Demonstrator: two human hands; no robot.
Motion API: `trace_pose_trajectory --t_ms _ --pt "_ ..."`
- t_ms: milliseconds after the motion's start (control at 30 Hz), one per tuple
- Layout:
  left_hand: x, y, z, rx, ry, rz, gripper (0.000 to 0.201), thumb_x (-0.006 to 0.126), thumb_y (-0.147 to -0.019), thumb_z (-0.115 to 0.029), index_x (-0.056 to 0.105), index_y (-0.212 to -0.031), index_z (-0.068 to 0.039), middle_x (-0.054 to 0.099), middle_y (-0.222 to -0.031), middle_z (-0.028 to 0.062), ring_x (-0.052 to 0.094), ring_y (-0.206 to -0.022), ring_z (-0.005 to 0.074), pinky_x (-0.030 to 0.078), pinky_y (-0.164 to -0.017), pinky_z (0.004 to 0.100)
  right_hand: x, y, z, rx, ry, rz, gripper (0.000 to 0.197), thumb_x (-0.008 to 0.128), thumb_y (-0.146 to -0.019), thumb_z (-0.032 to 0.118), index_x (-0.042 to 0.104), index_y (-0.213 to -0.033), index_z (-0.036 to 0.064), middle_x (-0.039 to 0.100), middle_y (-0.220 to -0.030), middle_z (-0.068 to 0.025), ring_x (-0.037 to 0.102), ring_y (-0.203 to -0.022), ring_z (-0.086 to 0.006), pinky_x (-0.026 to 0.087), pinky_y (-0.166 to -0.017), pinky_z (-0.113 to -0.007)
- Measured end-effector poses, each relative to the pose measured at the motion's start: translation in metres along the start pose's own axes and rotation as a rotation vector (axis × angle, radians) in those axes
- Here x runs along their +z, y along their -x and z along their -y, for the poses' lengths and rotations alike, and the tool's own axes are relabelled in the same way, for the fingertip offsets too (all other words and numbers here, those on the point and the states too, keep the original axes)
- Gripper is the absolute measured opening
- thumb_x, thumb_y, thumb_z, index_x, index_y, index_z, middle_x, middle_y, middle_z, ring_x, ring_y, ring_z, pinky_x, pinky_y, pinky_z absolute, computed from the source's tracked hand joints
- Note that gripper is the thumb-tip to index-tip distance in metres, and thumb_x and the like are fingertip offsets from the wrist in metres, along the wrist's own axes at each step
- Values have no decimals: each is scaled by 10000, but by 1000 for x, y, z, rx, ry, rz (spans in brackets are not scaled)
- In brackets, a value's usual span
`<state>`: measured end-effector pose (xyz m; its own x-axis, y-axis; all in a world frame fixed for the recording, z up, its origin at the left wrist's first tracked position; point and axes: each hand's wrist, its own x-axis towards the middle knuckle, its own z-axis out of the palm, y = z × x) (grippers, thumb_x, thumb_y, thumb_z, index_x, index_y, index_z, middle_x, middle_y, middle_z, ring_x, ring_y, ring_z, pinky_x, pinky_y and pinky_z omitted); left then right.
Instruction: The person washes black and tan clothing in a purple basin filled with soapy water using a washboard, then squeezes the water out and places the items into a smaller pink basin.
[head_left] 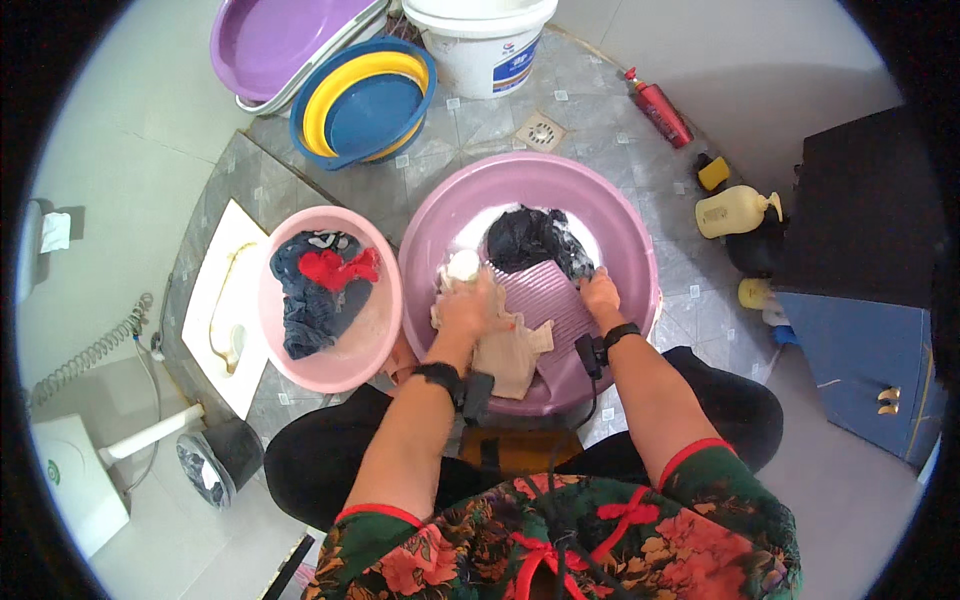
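A big mauve basin (630, 215) stands on the floor between my knees, with a pink ribbed washboard (555, 305) sloping inside it. My left hand (466, 308) is closed on a beige cloth (508, 360) that drapes over the washboard's left side and the near rim. A small white lump (462, 265), soap or foam, shows at its fingertips. My right hand (602, 295) is closed at the washboard's upper right edge, against the end of a wet black garment (525, 240). Whether it grips the board or the garment is hidden. Suds lie around the black garment.
At left, a light pink tub (388, 335) holds dark and red clothes beside a white squat toilet (200, 300). Behind are a blue-yellow basin (318, 120), a purple tub (270, 50) and a white bucket (460, 55). A pump bottle (730, 212) and blue cabinet (850, 370) stand right.
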<state>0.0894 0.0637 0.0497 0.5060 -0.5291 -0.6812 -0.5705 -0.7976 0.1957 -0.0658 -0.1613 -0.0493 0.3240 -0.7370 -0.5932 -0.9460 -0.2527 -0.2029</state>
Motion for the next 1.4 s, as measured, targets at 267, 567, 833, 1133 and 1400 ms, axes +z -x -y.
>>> trace_pose_trajectory --t_ms 267,567,833,1133,1400 --pt "40 -7 11 -144 39 -203 1265 901 -582 -369 115 -1559 -204 335 -1458 357 534 -1203 470 487 -957 442 -8 22 4 -1 -27 24 484 602 -903 352 479 -1257 46 588 -1255 -244 568 -1177 -396 449 -989 -486" --pt "47 -44 45 -126 98 -1 1055 802 -668 -365 237 -1531 -145 624 -1228 222 611 -1140 355 490 -961 421 -1 31 6 11 -13 -61 363 588 -908 333 563 -1163 75 667 -1135 -180 633 -1089 -351 497 -919 -478" --pt "-30 0 71 100 217 -23 934 822 -590 -353 464 -1372 11 640 -1183 242 607 -1136 368 484 -968 403 19 10 -11 9 -112 -167 269 535 -879 169 581 -1109 36 686 -1074 -195 667 -1016 -356 523 -880 -458" --pt "-119 70 66 236 551 -232 659 768 -650 0 548 -1271 -19 683 -1117 126 644 -1044 219 489 -929 321 13 12 -11 62 -181 -161 251 583 -865 173 621 -1090 67 684 -1096 -151 665 -1040 -323 546 -855 -426" --pt "-156 105 36 521 42 -419 582 784 -637 -24 601 -1189 -34 656 -1059 176 632 -1012 357 489 -901 375 -2 29 3 77 -220 -105 261 590 -852 161 654 -1093 84 684 -1119 -150 664 -1056 -302 546 -861 -409"
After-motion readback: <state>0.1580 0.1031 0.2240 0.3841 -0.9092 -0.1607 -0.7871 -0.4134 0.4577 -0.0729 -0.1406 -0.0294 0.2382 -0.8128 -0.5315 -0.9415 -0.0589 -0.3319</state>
